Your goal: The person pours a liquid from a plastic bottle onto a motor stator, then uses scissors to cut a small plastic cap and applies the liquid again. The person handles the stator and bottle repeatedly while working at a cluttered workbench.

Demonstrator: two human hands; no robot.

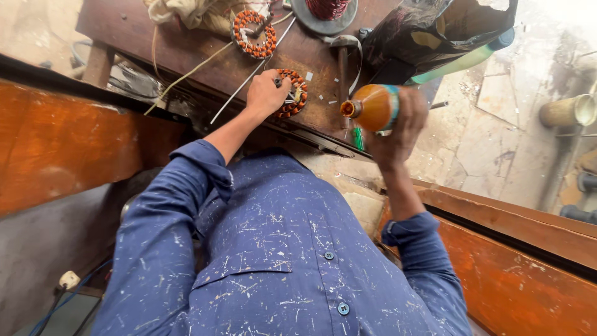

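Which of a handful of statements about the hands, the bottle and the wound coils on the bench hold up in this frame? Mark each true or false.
1. The right hand holds an orange bottle. True.
2. The bottle is capped. False: its neck is open, no cap shows.
3. The left hand rests on a round copper-wound stator on the wooden bench. True.
4. Only one wound stator lies on the bench. False: a second stator lies farther back.
5. The sleeves are red. False: the shirt is blue, flecked with white.
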